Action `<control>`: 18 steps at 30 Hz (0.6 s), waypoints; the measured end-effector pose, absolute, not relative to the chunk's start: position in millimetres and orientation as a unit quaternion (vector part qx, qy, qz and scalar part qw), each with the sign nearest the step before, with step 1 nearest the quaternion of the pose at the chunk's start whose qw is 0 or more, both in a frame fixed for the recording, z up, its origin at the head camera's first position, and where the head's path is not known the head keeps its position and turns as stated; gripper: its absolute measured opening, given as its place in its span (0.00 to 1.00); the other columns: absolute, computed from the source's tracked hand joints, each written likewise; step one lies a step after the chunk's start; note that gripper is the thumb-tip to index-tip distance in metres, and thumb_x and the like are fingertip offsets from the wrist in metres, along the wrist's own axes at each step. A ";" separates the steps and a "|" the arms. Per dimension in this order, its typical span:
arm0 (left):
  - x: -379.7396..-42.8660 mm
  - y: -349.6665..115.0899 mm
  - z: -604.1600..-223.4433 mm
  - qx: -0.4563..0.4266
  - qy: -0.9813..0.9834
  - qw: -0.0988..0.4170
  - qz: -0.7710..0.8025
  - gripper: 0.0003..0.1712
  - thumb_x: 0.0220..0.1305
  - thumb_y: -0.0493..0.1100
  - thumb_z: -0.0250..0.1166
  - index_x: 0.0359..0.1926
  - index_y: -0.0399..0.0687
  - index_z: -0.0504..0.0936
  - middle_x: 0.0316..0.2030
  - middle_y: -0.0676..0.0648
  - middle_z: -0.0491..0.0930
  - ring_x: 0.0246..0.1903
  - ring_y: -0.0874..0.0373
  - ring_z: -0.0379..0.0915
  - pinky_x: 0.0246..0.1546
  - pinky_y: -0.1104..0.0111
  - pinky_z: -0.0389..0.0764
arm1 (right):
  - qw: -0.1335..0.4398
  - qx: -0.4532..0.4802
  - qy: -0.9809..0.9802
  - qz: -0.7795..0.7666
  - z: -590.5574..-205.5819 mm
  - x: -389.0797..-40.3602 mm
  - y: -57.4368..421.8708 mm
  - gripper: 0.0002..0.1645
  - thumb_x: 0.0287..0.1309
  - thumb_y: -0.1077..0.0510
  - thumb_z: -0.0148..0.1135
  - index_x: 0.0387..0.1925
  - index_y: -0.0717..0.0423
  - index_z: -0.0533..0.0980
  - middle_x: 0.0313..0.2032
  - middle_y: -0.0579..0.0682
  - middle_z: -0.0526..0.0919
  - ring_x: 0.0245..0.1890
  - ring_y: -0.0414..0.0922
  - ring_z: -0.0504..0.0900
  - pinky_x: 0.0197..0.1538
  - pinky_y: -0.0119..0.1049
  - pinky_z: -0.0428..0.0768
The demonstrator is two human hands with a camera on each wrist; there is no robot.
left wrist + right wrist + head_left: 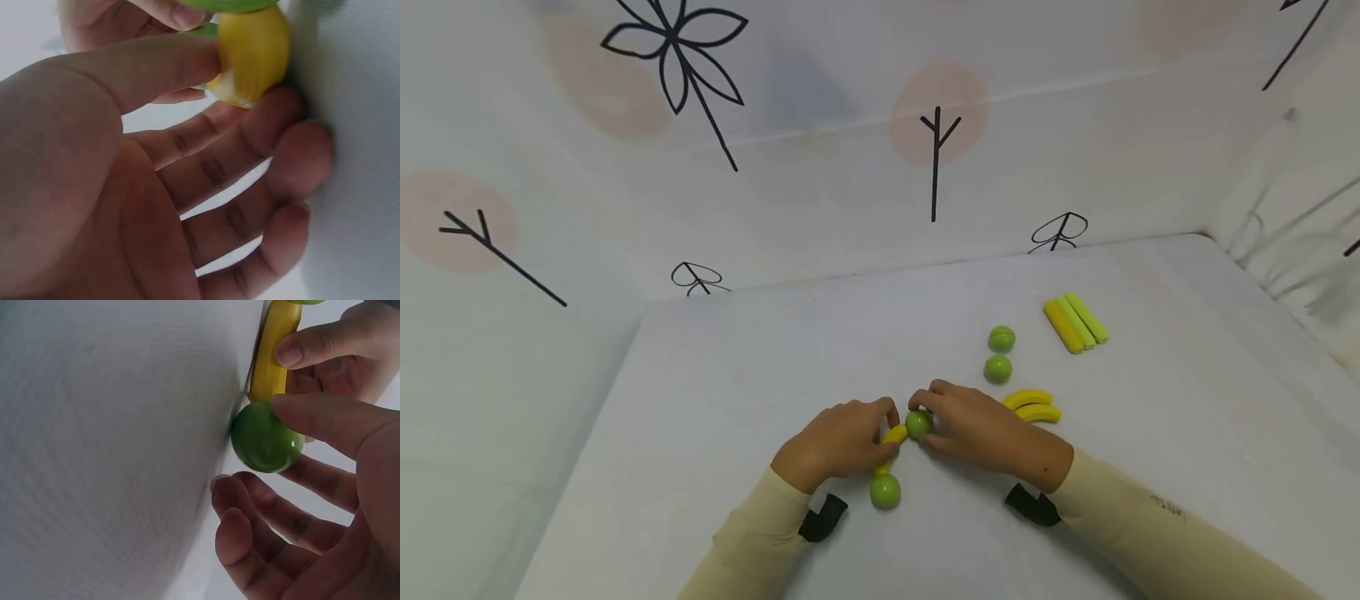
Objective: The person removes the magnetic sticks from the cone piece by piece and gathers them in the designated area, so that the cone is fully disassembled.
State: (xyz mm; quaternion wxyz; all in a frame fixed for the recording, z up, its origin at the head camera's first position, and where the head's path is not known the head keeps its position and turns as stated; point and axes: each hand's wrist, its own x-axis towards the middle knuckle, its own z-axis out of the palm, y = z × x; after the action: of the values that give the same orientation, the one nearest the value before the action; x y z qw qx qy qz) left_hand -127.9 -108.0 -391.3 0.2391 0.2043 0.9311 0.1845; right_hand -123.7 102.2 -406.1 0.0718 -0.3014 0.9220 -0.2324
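Note:
My left hand (pixel 846 437) pinches a yellow toy banana (pixel 274 353) between thumb and fingers, low over the white surface. At the banana's far end, my right hand (pixel 981 427) holds a shiny green ball (pixel 265 439) with thumb and fingertips. Ball and banana end meet in the right wrist view. A second green ball (pixel 885 492) sits at the banana's near end, just below the left hand. In the left wrist view the thumb presses one side of the banana and the fingers curl behind it; part of its length is hidden.
Two yellow bananas (pixel 1033 405) lie just beyond my right forearm. Farther back are two more green balls (pixel 998 368), and to their right a row of yellow and light-green sticks (pixel 1075 322). White printed cloth (pixel 850 208) hangs behind the table.

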 end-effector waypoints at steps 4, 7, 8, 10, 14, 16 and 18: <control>-127.7 -107.4 -394.6 0.213 0.931 0.227 0.190 0.09 0.66 0.47 0.65 0.46 0.56 0.77 0.21 0.56 0.73 0.19 0.63 0.66 0.23 0.70 0.66 | 0.077 -0.300 0.921 -0.235 -407.2 -123.8 102.1 0.19 0.57 0.56 0.73 0.49 0.54 0.79 0.39 0.46 0.80 0.32 0.37 0.74 0.39 0.30 0.77; -127.3 -106.7 -396.1 0.217 0.930 0.225 0.194 0.09 0.67 0.47 0.64 0.46 0.56 0.77 0.20 0.56 0.73 0.19 0.63 0.66 0.23 0.70 0.66 | 0.074 -0.303 0.921 -0.233 -408.1 -123.6 102.2 0.19 0.57 0.56 0.73 0.48 0.54 0.78 0.38 0.46 0.81 0.31 0.36 0.73 0.38 0.29 0.76; -127.3 -106.5 -396.3 0.217 0.929 0.228 0.197 0.09 0.67 0.47 0.64 0.46 0.56 0.77 0.20 0.56 0.74 0.19 0.63 0.66 0.23 0.70 0.66 | 0.071 -0.305 0.921 -0.231 -408.4 -123.3 102.4 0.19 0.57 0.56 0.73 0.48 0.54 0.78 0.38 0.46 0.81 0.31 0.36 0.73 0.38 0.29 0.76; -127.4 -105.8 -396.7 0.218 0.927 0.233 0.200 0.08 0.68 0.46 0.63 0.46 0.56 0.76 0.21 0.56 0.74 0.20 0.63 0.66 0.23 0.70 0.66 | 0.058 -0.310 0.922 -0.226 -408.8 -123.0 103.0 0.19 0.57 0.56 0.73 0.48 0.55 0.79 0.38 0.46 0.82 0.31 0.36 0.74 0.37 0.30 0.77; -128.1 -104.2 -396.6 0.221 0.923 0.243 0.202 0.08 0.69 0.46 0.62 0.47 0.56 0.75 0.21 0.56 0.74 0.20 0.62 0.66 0.24 0.70 0.66 | 0.039 -0.314 0.922 -0.221 -407.5 -122.1 104.0 0.18 0.57 0.55 0.73 0.47 0.54 0.79 0.39 0.46 0.84 0.31 0.35 0.77 0.38 0.31 0.78; -128.3 -103.5 -396.5 0.220 0.922 0.245 0.201 0.08 0.69 0.46 0.62 0.47 0.56 0.74 0.21 0.56 0.73 0.20 0.63 0.66 0.24 0.70 0.66 | 0.040 -0.308 0.924 -0.222 -405.7 -122.0 104.0 0.18 0.57 0.55 0.73 0.48 0.54 0.79 0.39 0.46 0.84 0.32 0.35 0.77 0.38 0.31 0.78; -128.3 -103.2 -396.2 0.220 0.922 0.246 0.202 0.08 0.70 0.46 0.62 0.46 0.56 0.74 0.21 0.56 0.73 0.20 0.63 0.66 0.24 0.70 0.66 | 0.046 -0.294 0.928 -0.224 -402.3 -122.5 104.0 0.18 0.58 0.55 0.72 0.48 0.55 0.78 0.39 0.45 0.83 0.31 0.35 0.75 0.37 0.30 0.77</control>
State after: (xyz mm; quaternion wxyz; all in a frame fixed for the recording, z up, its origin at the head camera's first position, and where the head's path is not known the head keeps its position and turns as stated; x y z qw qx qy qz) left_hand -128.3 -103.2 -396.2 0.2462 0.2201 0.9221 0.2016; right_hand -122.5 104.0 -402.3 0.0457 -0.2936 0.9282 -0.2239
